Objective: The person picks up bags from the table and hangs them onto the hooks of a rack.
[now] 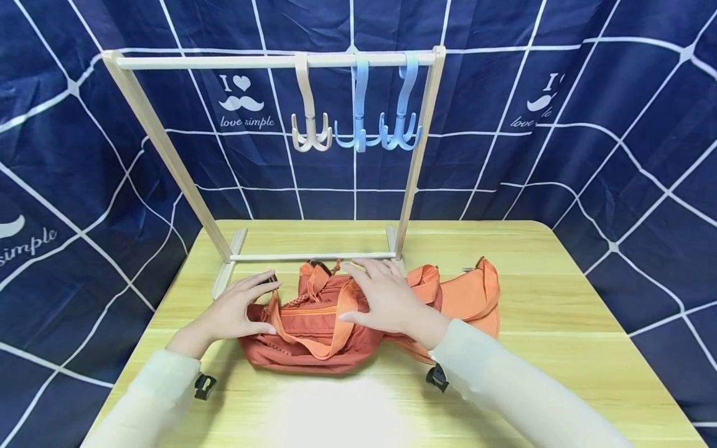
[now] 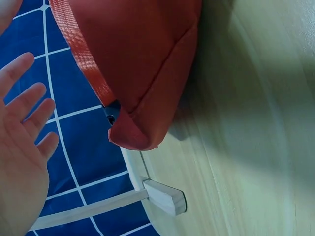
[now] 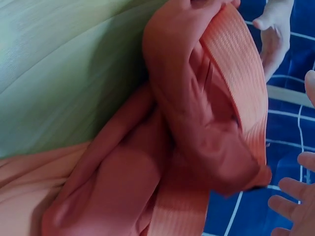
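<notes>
A rust-red fabric bag point(image 1: 330, 354) with an orange zipper lies on the table. An orange webbing strap point(image 1: 343, 317) loops over its front; the same strap point(image 3: 241, 73) arches along the bag in the right wrist view. My left hand point(image 1: 238, 311) hovers at the bag's left end, fingers extended; the left wrist view shows this hand point(image 2: 22, 147) apart from the fabric. Over the bag's middle is my right hand point(image 1: 386, 298), its fingers spread and relaxed. In the right wrist view, this hand point(image 3: 300, 201) has nothing between its fingers. Some of the bag is hidden beneath it.
Behind the bag stands a wooden rack point(image 1: 185, 174) with a top rail. From the rail hang a cream hook point(image 1: 310, 118) and two blue hooks point(image 1: 360, 106). An orange flap of fabric point(image 1: 470, 295) spreads to the right on the wooden table point(image 1: 560, 373). Dark blue gridded cloth surrounds the table.
</notes>
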